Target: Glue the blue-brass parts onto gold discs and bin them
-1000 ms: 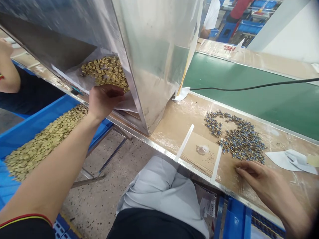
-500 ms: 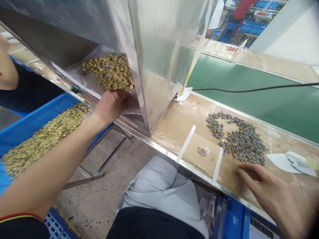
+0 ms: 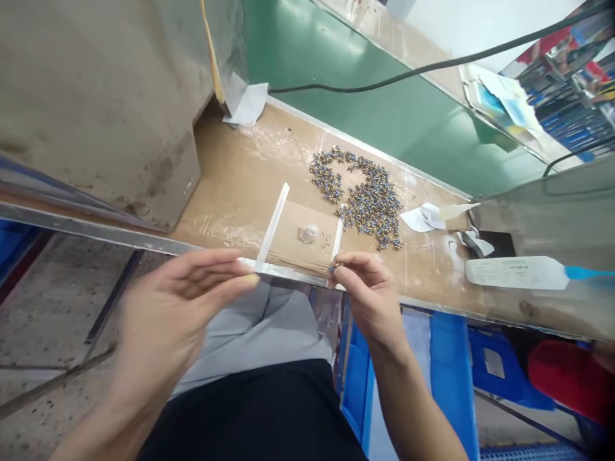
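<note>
My left hand hovers at the table's front edge, motion-blurred, with its fingers pressed together around a small gold-coloured piece at the tips. My right hand is beside it, pinching a small blue and gold part between thumb and forefinger. Both hands are just in front of a cardboard patch framed by two white strips. A pile of several small blue and gold parts lies beyond the right hand on the brown table.
A big metal housing stands at the left of the table. Behind runs a green conveyor belt with a black cable over it. A white and blue tool and paper scraps lie at the right. Blue bins sit below.
My left hand left the gold discs in the chute and came to the table's edge. My right hand lifted off the table with a small part. The view swung right and down.
</note>
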